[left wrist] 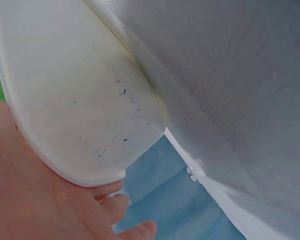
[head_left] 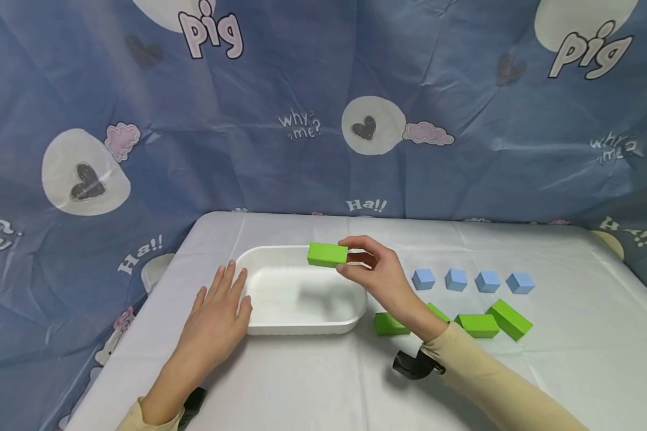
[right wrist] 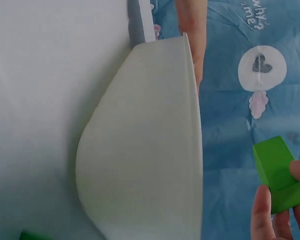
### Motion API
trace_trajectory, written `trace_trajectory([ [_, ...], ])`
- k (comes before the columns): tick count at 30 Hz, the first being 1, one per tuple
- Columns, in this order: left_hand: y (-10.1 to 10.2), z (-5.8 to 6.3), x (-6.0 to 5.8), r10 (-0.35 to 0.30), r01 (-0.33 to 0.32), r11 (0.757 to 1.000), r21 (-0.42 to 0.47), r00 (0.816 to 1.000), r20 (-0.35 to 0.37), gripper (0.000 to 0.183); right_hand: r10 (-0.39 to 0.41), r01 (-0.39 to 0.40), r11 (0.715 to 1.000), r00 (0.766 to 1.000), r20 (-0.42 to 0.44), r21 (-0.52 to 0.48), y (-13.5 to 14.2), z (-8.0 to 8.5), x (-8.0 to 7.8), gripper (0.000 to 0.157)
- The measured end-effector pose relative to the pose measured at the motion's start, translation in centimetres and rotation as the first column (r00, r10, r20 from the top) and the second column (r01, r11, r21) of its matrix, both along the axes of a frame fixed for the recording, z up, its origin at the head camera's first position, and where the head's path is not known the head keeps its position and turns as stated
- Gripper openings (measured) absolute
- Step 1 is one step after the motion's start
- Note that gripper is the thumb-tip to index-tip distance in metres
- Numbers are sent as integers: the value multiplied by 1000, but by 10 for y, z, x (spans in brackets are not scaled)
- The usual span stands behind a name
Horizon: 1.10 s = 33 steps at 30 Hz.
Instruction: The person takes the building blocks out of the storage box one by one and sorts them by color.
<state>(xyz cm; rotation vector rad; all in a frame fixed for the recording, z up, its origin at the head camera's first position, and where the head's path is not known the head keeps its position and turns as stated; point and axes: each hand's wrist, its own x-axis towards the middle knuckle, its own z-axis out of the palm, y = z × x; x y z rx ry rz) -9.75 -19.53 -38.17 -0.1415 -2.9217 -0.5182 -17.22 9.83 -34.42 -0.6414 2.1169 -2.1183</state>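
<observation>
Over the far right part of a white tray [head_left: 296,328], my right hand [head_left: 374,272] pinches a green block [head_left: 327,255] by its right end. The right wrist view shows the same green block [right wrist: 276,165] between thumb and fingers, higher than the tray's side [right wrist: 145,145]. My left hand [head_left: 221,317] rests against the tray's left edge with its fingers straight. In the left wrist view, that hand [left wrist: 45,185] lies along the tray's outer wall [left wrist: 90,100]. The tray's visible floor holds only a shadow.
Right of the tray, several green blocks [head_left: 477,325] lie on the white-covered table [head_left: 587,335], partly behind my right wrist. A row of small blue blocks [head_left: 456,279] stands behind them. A blue printed cloth [head_left: 302,173] hangs along the table's far edge.
</observation>
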Motion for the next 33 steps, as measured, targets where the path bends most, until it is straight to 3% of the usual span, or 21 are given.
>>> trace_trajectory([
  [13, -6, -1, -8, -10, 10, 1000, -9, 1000, -13, 55, -91, 89, 994, 996, 22, 61, 38, 6, 3, 39],
  [22, -8, 0, -16, -21, 21, 1000, -16, 1000, -2, 55, -132, 135, 987, 991, -37, 85, 65, 2, 5, 37],
  [33, -10, -3, -25, -31, 30, 999, -29, 1000, -5, 56, -247, 251, 962, 968, -46, 108, 108, -4, 6, 39],
])
